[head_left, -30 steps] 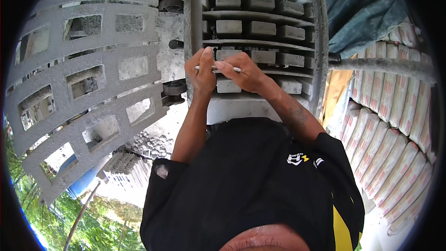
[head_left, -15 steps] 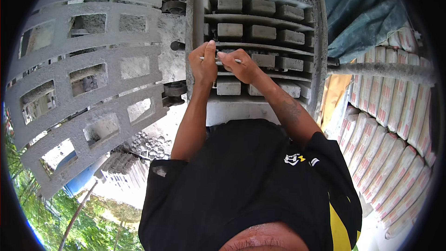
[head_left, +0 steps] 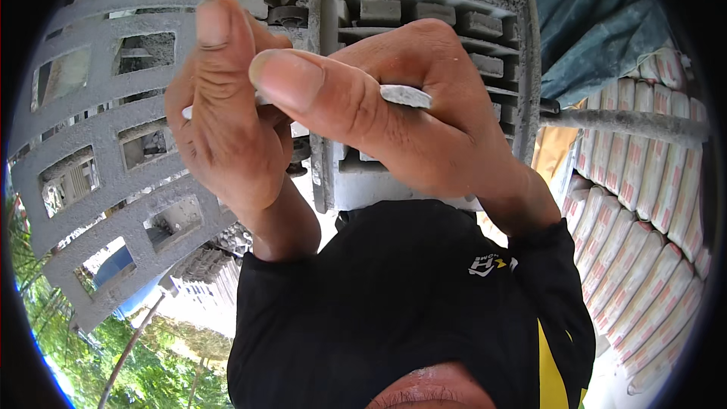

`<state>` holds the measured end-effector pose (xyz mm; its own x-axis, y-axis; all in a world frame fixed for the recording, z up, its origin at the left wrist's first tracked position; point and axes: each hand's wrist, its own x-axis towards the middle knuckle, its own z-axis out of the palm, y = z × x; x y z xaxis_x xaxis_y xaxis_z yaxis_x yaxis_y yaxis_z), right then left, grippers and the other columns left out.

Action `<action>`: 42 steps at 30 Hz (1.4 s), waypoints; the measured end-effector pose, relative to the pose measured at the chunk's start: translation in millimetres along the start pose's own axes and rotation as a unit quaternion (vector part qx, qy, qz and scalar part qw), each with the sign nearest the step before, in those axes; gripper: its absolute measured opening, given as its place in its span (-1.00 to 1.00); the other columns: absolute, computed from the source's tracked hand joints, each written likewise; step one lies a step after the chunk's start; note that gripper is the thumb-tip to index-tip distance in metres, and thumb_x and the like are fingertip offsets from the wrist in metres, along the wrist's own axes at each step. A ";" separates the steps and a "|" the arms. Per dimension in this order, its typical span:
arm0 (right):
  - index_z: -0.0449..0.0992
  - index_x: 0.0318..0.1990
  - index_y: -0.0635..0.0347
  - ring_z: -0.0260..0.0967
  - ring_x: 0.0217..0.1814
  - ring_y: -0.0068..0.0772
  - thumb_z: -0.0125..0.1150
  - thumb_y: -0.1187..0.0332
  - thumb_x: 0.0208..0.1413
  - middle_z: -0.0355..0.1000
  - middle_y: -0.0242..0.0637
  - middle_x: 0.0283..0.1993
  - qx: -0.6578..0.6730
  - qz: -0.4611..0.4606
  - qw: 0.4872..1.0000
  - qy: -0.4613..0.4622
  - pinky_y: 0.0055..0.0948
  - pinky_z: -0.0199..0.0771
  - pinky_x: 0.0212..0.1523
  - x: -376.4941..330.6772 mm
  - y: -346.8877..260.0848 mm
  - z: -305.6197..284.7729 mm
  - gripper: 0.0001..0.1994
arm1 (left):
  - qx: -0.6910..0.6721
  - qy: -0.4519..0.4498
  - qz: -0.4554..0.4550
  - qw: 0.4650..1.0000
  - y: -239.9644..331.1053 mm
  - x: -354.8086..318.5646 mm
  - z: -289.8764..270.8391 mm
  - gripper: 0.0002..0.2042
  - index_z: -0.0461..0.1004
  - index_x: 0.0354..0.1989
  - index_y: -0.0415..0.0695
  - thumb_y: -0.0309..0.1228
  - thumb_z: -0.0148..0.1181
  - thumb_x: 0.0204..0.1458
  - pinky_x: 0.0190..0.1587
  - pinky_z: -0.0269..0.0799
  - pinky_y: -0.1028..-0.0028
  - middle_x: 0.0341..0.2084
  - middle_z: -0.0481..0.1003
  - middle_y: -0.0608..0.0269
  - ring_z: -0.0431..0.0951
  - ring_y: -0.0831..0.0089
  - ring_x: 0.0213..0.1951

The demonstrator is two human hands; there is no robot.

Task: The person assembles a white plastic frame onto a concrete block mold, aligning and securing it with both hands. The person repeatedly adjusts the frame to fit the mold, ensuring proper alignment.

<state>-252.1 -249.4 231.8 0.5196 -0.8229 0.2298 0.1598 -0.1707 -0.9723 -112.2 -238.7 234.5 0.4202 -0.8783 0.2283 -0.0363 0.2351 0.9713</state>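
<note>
Fingers (head_left: 401, 51) of left hand (head_left: 231, 125) and right hand (head_left: 424, 132) are wrapped round a rod (head_left: 407, 96), held crosswise, its ends left jutting past both.

White-yellow lettered logo (head_left: 482, 266) on black shirt (head_left: 401, 299).

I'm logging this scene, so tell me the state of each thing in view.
Pale rod: gripped, ends showing
Left hand: closed around rod
Right hand: closed around rod
Grey slotted frame: partly hidden by hands
Hollow grey blocks: lined in rows
Pale bags: stacked
Dark tarp: creased
</note>
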 end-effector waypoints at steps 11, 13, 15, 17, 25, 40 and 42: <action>0.55 -0.41 0.41 0.15 -0.62 -0.76 0.04 0.29 0.14 0.33 -0.38 -0.73 0.037 0.058 0.988 0.135 -0.59 0.14 -0.64 4.9 127.0 -25.0 -0.70 | 0.018 -0.096 -0.127 0.987 -111.6 1.9 18.6 -0.59 0.39 -0.65 -0.19 -0.16 0.04 0.17 -0.61 0.08 0.60 -0.74 0.25 0.49 0.19 0.71 -0.64; 0.52 -0.41 0.43 0.15 -0.60 -0.75 0.04 0.31 0.13 0.33 -0.34 -0.72 0.035 0.071 0.987 0.142 -0.59 0.15 -0.62 -12.4 182.7 -30.3 -0.71 | 0.034 -0.150 -0.155 0.976 -167.6 -7.0 13.5 -0.60 0.36 -0.65 -0.21 -0.20 0.01 0.18 -0.60 0.05 0.60 -0.74 0.23 0.49 0.17 0.73 -0.61; 0.47 -0.43 0.45 0.15 -0.55 -0.76 0.05 0.33 0.11 0.31 -0.28 -0.70 -0.020 0.053 0.993 0.103 -0.56 0.18 -0.57 -27.1 221.4 -34.9 -0.73 | 0.029 -0.182 -0.128 0.974 -214.9 -23.7 5.3 -0.61 0.23 -0.69 -0.23 -0.31 0.00 0.17 -0.60 -0.01 0.56 -0.76 0.15 0.51 0.11 0.75 -0.60; 0.45 -0.45 0.43 0.15 -0.57 -0.71 0.04 0.34 0.11 0.29 -0.24 -0.69 -0.015 0.085 0.991 0.100 -0.53 0.18 -0.56 -28.6 217.4 -33.6 -0.74 | 0.028 -0.178 -0.141 0.974 -211.8 -25.6 5.9 -0.62 0.20 -0.70 -0.22 -0.33 0.00 0.16 -0.61 -0.03 0.55 -0.76 0.13 0.50 0.09 0.74 -0.61; 0.45 -0.54 0.37 0.20 -0.67 -0.36 0.02 0.39 0.07 0.29 -0.12 -0.68 -0.094 -0.007 0.992 0.086 -0.38 0.20 -0.57 -35.1 211.0 -36.9 -0.76 | 0.031 -0.122 -0.031 0.992 -204.5 -38.8 15.3 -0.60 0.12 -0.72 -0.21 -0.38 0.02 0.15 -0.64 -0.11 0.49 -0.80 0.06 0.44 0.04 0.71 -0.64; 0.40 -0.61 0.38 0.11 -0.68 -0.57 0.03 0.34 0.10 0.21 -0.22 -0.74 -0.064 0.009 0.993 0.101 -0.43 0.13 -0.63 -35.8 183.8 -52.9 -0.68 | 0.025 -0.094 -0.032 0.995 -196.7 -45.6 35.4 -0.59 0.13 -0.71 -0.23 -0.36 0.02 0.16 -0.64 -0.11 0.50 -0.79 0.05 0.47 0.03 0.72 -0.64; 0.42 -0.59 0.39 0.11 -0.66 -0.61 0.03 0.33 0.10 0.22 -0.22 -0.74 -0.051 0.007 0.994 0.094 -0.43 0.14 -0.63 -40.5 188.8 -49.2 -0.69 | -0.014 -0.076 -0.074 0.994 -209.3 -48.5 29.2 -0.61 0.14 -0.71 -0.22 -0.38 0.01 0.16 -0.63 -0.11 0.52 -0.79 0.09 0.50 0.02 0.73 -0.64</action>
<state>-284.2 -275.0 36.8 0.3542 -0.9104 0.2136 0.0629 -0.2047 -0.9768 -151.5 -257.5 22.1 0.2779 -0.9561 0.0926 0.0420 0.1084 0.9932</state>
